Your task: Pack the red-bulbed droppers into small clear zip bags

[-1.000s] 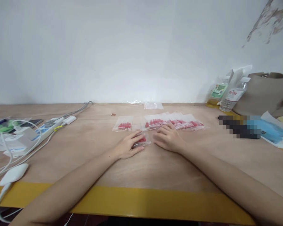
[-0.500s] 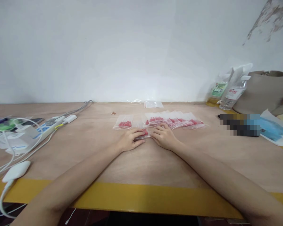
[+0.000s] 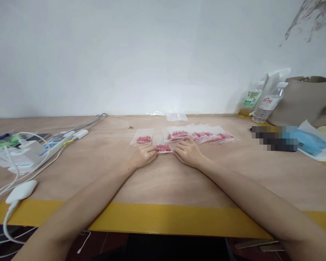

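Between my two hands lies a small clear zip bag [image 3: 163, 148] with several red pieces in a row inside; I cannot make out their kind. My left hand [image 3: 144, 156] is closed on the bag's left edge, thumb and fingers together. At its right edge, my right hand [image 3: 188, 152] has its fingers curled in a pinch on the plastic. Just beyond my left hand, a similar filled bag [image 3: 142, 137] lies flat. To the right, past my right hand, several more filled bags [image 3: 199, 135] overlap in a fanned row.
An unfilled zip bag [image 3: 176, 117] lies by the wall. At left are a power strip [image 3: 55, 143], white chargers [image 3: 25, 156] and cables. Two bottles [image 3: 270, 103], a beige bag [image 3: 304, 99] and a blue packet [image 3: 313, 143] stand or lie at right. The yellow table edge [image 3: 163, 217] runs in front.
My left hand has shifted left off the red pieces to the bag's left edge and its fingers have closed, so more of the row shows. My right hand has barely moved.
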`<state>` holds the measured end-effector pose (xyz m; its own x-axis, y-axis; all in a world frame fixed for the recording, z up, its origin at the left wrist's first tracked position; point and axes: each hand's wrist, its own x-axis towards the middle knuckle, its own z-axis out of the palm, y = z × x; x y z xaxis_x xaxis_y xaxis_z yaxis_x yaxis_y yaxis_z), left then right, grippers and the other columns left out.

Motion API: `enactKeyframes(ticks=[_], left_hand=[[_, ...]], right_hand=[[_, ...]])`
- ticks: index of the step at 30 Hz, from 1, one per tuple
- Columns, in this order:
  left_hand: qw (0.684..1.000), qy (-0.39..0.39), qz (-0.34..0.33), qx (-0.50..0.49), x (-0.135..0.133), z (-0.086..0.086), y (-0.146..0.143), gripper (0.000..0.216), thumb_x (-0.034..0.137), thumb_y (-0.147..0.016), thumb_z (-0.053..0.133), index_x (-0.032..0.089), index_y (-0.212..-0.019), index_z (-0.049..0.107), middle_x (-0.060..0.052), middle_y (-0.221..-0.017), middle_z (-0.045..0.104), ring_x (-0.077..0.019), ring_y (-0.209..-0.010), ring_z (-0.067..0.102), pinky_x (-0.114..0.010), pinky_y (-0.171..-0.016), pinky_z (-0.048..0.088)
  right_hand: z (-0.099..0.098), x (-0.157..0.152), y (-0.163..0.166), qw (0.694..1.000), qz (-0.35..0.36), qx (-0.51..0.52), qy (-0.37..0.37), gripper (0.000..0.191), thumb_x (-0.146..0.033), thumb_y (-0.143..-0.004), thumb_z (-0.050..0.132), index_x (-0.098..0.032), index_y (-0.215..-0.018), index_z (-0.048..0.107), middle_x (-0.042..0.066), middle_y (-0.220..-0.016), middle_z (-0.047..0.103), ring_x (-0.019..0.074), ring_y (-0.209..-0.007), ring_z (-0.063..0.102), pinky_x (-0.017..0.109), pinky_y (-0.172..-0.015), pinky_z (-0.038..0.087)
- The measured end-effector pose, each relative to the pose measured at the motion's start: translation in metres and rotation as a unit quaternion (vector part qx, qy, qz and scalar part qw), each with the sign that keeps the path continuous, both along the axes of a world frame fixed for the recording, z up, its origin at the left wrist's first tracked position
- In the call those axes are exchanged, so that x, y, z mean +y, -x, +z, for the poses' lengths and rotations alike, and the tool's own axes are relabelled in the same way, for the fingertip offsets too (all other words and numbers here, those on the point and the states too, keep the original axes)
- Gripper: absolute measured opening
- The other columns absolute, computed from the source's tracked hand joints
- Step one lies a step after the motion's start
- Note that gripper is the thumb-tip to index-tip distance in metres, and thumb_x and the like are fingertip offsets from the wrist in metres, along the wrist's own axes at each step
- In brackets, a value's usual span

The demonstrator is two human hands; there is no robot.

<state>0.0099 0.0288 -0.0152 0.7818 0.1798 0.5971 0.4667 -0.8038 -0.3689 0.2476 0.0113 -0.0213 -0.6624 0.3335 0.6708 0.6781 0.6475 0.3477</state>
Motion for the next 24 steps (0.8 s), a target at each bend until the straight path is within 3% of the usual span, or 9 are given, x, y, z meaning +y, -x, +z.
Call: enactKeyframes(ticks=[5, 9, 17, 24], left_hand=[[0.997, 0.055, 0.000, -0.047, 0.001, -0.002, -0.024, 0.018, 0.020, -0.085, 0.044, 0.017, -0.088, 0.062, -0.005, -0.092, 0.066, -0.0144, -0.083, 0.062, -0.027, -0.073, 0.051], [0.999, 0.035, -0.009, -0.022, 0.003, -0.003, -0.042, 0.022, 0.020, -0.085, 0.042, 0.018, -0.080, 0.063, -0.005, -0.089, 0.067, -0.0150, -0.080, 0.062, -0.029, -0.072, 0.050], [1.000, 0.014, -0.003, 0.010, 0.006, 0.002, -0.040, 0.023, 0.019, -0.085, 0.040, 0.017, -0.075, 0.061, -0.005, -0.081, 0.067, -0.0145, -0.076, 0.060, -0.030, -0.071, 0.046], [1.000, 0.018, -0.014, 0.019, 0.005, 0.004, -0.041, 0.024, 0.018, -0.086, 0.039, 0.017, -0.074, 0.059, -0.004, -0.077, 0.066, -0.0135, -0.076, 0.060, -0.029, -0.070, 0.045]], right_hand=[[-0.002, 0.000, 0.006, 0.999, -0.005, 0.024, 0.031, 0.023, -0.023, -0.085, 0.044, -0.017, -0.071, 0.061, 0.004, -0.074, 0.065, 0.0168, -0.075, 0.051, 0.036, -0.082, 0.028], [-0.003, 0.000, 0.012, 0.998, -0.008, 0.031, 0.054, 0.017, -0.019, -0.083, 0.046, -0.016, -0.076, 0.061, 0.005, -0.078, 0.065, 0.0180, -0.078, 0.052, 0.036, -0.081, 0.028], [-0.003, 0.000, 0.011, 0.998, 0.010, 0.036, 0.052, 0.018, -0.018, -0.085, 0.044, -0.015, -0.081, 0.061, 0.006, -0.085, 0.066, 0.0173, -0.082, 0.052, 0.036, -0.083, 0.028], [0.000, -0.002, 0.013, 1.000, -0.002, 0.011, 0.027, 0.024, -0.015, -0.086, 0.041, -0.016, -0.071, 0.059, 0.004, -0.075, 0.064, 0.0158, -0.075, 0.050, 0.035, -0.083, 0.027]])
